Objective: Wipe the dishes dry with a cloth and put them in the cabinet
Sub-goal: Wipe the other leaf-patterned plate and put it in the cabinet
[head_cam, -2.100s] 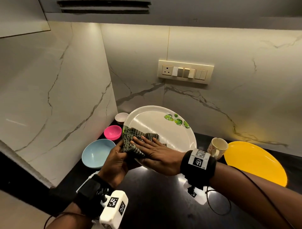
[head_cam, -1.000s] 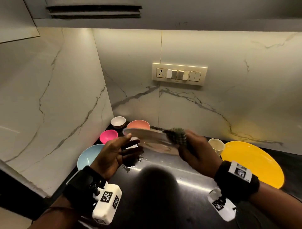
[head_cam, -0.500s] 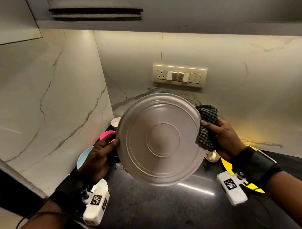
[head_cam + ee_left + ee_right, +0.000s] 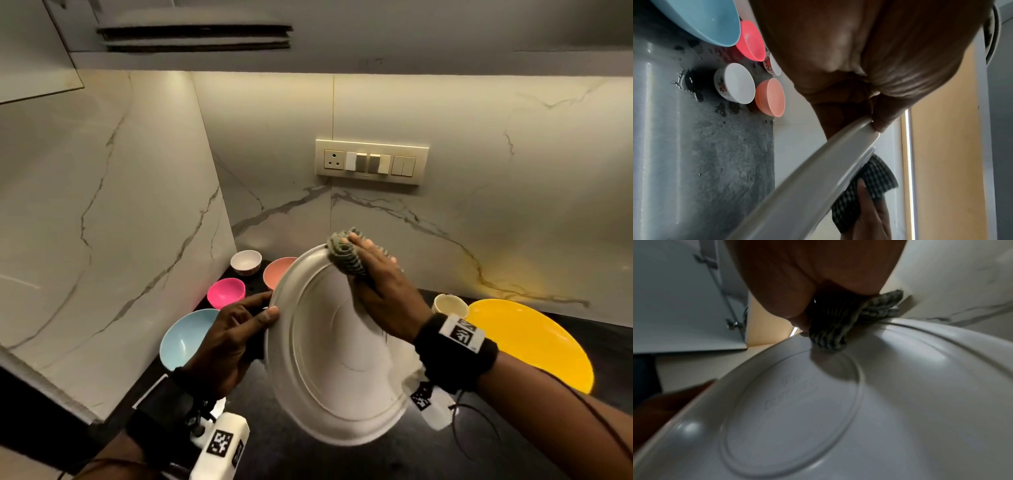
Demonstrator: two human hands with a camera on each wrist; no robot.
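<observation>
Pale marble-look wall panels (image 4: 137, 205) with grey veins meet in a corner behind a glossy black tabletop (image 4: 308, 459), which is speckled with water drops near the bowls. Held tilted above the tabletop is a round white plate (image 4: 329, 377), smooth and slightly shiny, its underside facing up with raised concentric rings and faint embossed lettering inside the foot ring. To the right a flat, bright yellow plate (image 4: 534, 342) lies on the tabletop. At the left sits a wide, shallow light-blue bowl (image 4: 185, 339). The left hand (image 4: 226, 342) grips the white plate's left rim, thumb on the underside and fingers behind it. The right hand (image 4: 383, 301) lies across the underside, its fingers closed on a bunched checked cloth (image 4: 346, 260), coarse-woven, pressed against the upper rim. A cream switch panel (image 4: 371, 161) with one socket is set in the back wall. Beyond the blue bowl stand a glossy hot-pink bowl (image 4: 226, 293), a matt salmon bowl (image 4: 277, 272) and a small white bowl (image 4: 246, 262) with a floral print outside. A cream cup (image 4: 448, 305) stands just beside the yellow plate.
</observation>
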